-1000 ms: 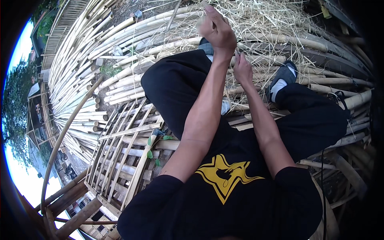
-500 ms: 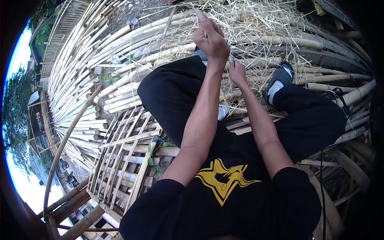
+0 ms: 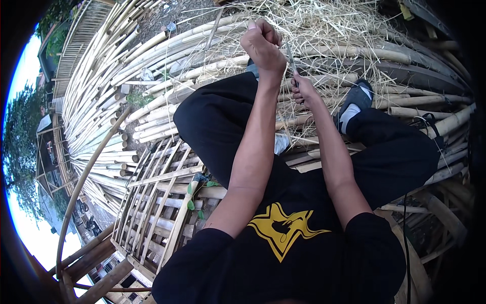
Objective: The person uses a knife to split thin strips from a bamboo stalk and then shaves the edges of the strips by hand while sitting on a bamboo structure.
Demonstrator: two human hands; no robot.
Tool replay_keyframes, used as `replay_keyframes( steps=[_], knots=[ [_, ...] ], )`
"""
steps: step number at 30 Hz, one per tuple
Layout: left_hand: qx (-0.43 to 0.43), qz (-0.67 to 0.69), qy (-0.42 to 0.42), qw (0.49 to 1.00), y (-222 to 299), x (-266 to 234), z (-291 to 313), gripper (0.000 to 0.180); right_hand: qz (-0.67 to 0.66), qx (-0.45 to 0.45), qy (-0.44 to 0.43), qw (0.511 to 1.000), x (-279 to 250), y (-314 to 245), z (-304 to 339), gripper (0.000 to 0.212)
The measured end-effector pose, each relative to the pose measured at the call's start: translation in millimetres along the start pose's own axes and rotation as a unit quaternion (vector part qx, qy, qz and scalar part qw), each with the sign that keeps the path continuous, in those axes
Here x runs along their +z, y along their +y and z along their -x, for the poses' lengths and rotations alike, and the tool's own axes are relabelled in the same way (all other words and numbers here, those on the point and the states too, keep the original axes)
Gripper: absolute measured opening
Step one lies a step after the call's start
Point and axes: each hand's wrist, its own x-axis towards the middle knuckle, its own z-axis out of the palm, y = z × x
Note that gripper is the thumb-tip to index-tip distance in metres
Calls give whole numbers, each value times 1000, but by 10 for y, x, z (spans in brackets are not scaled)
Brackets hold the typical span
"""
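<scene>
My left hand is raised over the straw beyond my left knee, its fingers curled closed with the thumb up. Whatever lies inside that fist is mostly hidden; I cannot make it out. Just to its right and nearer to me, my right hand is closed round the handle of a knife. The narrow blade points away from me and passes close beside the left fist; whether they touch, I cannot tell. Loose pale straw-like shavings lie beneath and beyond both hands.
Long bamboo poles spread across the ground on the left and ahead. A slatted bamboo lattice stands by my left side. My sandalled foot rests on poles at the right. A bent pole rises at the left.
My left fist has turned and lowered slightly, and the pale tip above its thumb no longer shows. My right hand has drawn a little toward me, with the knife blade now in plainer view.
</scene>
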Motion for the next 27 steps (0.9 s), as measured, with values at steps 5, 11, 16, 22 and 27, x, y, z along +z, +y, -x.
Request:
replay_keyframes(
  steps=[5,11,16,22,27],
  knots=[
    [32,-32,30,999,11,46,-35,60,225,-191,170,940,244,-168,122,44],
    [106,-6,68,992,-40,28,-77,60,269,-589,244,722,838,-749,961,30],
    [138,-118,130,975,-148,29,-100,58,411,-422,291,754,188,368,89,38],
    [120,-117,124,978,-156,56,-30,56,280,-192,168,925,-139,590,-230,42],
    [127,-136,137,973,-118,5,-103,59,70,-164,128,976,193,10,42,32]
  ],
)
